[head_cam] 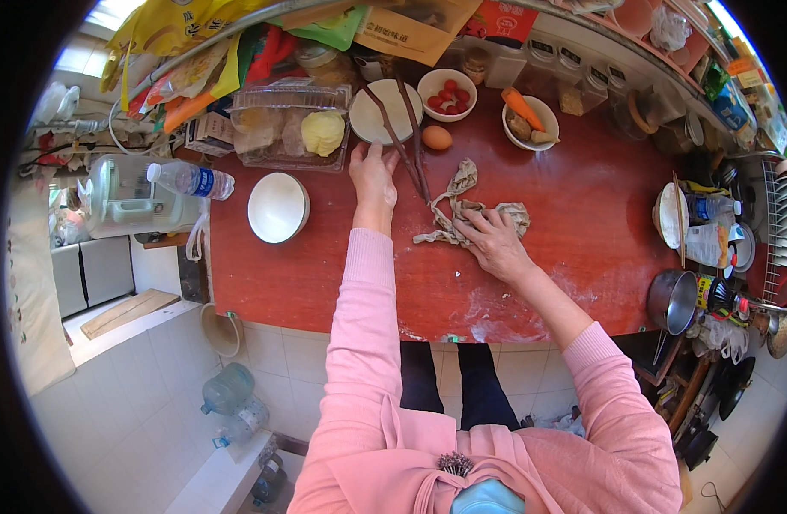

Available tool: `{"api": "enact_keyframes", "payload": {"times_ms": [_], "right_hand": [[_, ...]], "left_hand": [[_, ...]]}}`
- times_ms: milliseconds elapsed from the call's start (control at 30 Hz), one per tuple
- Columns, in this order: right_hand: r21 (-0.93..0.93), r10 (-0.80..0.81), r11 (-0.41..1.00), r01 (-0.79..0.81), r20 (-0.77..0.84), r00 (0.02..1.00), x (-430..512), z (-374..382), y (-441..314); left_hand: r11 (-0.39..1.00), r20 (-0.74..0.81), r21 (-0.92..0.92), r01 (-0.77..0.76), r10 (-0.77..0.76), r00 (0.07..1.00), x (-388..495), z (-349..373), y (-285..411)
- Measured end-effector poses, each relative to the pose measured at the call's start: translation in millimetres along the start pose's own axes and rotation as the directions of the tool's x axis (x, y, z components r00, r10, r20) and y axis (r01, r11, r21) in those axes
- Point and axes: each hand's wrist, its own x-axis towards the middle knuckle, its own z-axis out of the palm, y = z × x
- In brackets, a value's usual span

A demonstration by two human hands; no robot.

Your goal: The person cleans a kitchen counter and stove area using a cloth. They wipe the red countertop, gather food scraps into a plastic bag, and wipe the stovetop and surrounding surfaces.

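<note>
My left hand (371,182) reaches to the near rim of a shallow white dish (374,115); its fingertips meet the rim, but whether they grip it cannot be told. Two long brown sticks (403,149) lie across the dish and onto the red tabletop (592,212), their near ends together. Under my right hand (493,247), a crumpled, stained cloth (513,217) is bunched, with a twisted end trailing toward the back. A brown egg (437,137) rests right of the dish. To the left of my left arm stands an empty white bowl (278,207).
Behind are a bowl of small red tomatoes (448,95), a bowl with a carrot (523,108), and a clear plastic box (289,125) holding a pale yellow ball. A water bottle (191,180) lies left. A metal pot (673,301) sits right. White residue (496,321) marks the front edge.
</note>
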Motion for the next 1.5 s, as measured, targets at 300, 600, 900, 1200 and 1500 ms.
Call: {"api": "enact_keyframes", "payload": {"times_ms": [300,600,900,1200,1500], "right_hand": [[-0.022,0.007,1.000,-0.007,-0.006,1.000,-2,4,2],[-0.019,-0.006,1.000,0.005,-0.027,1.000,0,2,-3],[0.016,-0.001,1.000,0.002,-0.067,0.998,-1,7,0],[0.010,-0.012,1.000,0.012,-0.088,0.996,-5,19,7],[0.017,-0.010,1.000,0.011,-0.099,0.995,-4,16,2]], "left_hand": [[0.958,0.217,0.042,0.284,-0.286,0.933,-52,-9,-9],[0.956,0.273,-0.076,0.283,-0.253,0.928,-62,13,-33],[0.948,0.263,-0.291,0.129,-0.051,0.964,-90,58,-72],[0.899,0.168,-0.422,0.114,-0.046,0.985,-57,125,-84],[0.916,0.161,-0.332,0.224,-0.179,0.971,-24,148,-102]]}}
